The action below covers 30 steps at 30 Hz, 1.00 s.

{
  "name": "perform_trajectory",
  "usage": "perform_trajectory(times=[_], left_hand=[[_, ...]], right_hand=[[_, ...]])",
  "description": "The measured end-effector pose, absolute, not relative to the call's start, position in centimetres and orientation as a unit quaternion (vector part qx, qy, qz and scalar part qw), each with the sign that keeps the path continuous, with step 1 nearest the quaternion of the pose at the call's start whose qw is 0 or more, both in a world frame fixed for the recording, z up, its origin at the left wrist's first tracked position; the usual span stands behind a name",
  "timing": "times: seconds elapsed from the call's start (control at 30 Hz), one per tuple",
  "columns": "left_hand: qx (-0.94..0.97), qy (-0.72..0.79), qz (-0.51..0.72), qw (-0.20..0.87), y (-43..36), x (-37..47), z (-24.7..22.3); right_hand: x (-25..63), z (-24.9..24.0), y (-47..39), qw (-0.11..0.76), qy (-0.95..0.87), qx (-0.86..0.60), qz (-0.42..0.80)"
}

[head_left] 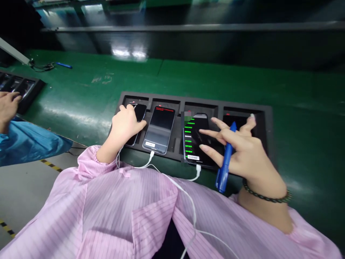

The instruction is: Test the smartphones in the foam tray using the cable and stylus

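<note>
A black foam tray (199, 99) with compartments in a row holds several smartphones. My left hand (124, 122) is curled over the leftmost smartphone (141, 112), its thumb at the right edge; the fingertips at the other side are partly hidden. Beside it lies a second smartphone (159, 129) with red text on a dark screen. A third smartphone (201, 140) shows green lines of text. Over this one and the rightmost smartphone (231, 119) is my right hand (237, 147), fingers spread, with a blue pen (226, 160) held between them. The rightmost smartphone is mostly covered by that hand.
White charging cables (192, 205) run from the phones across my pink striped smock (107, 201). At the left, another person's hand (9, 106) rests by a second black tray (33, 93). Another blue pen (64, 65) lies on the green table (88, 77).
</note>
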<state>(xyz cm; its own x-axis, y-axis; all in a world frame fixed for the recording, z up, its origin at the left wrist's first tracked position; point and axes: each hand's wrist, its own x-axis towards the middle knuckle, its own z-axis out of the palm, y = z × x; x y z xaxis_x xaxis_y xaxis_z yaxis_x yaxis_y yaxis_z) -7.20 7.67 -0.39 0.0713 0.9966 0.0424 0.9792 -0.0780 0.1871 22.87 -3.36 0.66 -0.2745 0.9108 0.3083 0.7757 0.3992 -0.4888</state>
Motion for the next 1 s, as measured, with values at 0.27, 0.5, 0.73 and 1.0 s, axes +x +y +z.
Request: perform_trajectory(times=[0.27,0.5,0.73,1.0], left_hand=[[0.766,0.608,0.182,0.102,5.8,-11.2,1.2],[0.791,0.553,0.230,0.122,4.5,-13.3,2.1],[0.821,0.517,0.186,0.156,4.3,-14.2,1.9],[0.788,0.588,0.135,0.123,5.1,-13.3,1.4]], right_hand=[[23.0,-0.6,-3.6,0.296,-0.805,-0.498,0.128],[23.6,-0.7,-3.3,0.333,-0.797,-0.503,-0.004],[24.3,-1.4,-3.1,0.350,-0.790,-0.500,-0.057],[24.3,-2.5,-3.0,0.312,-0.710,-0.631,-0.017]])
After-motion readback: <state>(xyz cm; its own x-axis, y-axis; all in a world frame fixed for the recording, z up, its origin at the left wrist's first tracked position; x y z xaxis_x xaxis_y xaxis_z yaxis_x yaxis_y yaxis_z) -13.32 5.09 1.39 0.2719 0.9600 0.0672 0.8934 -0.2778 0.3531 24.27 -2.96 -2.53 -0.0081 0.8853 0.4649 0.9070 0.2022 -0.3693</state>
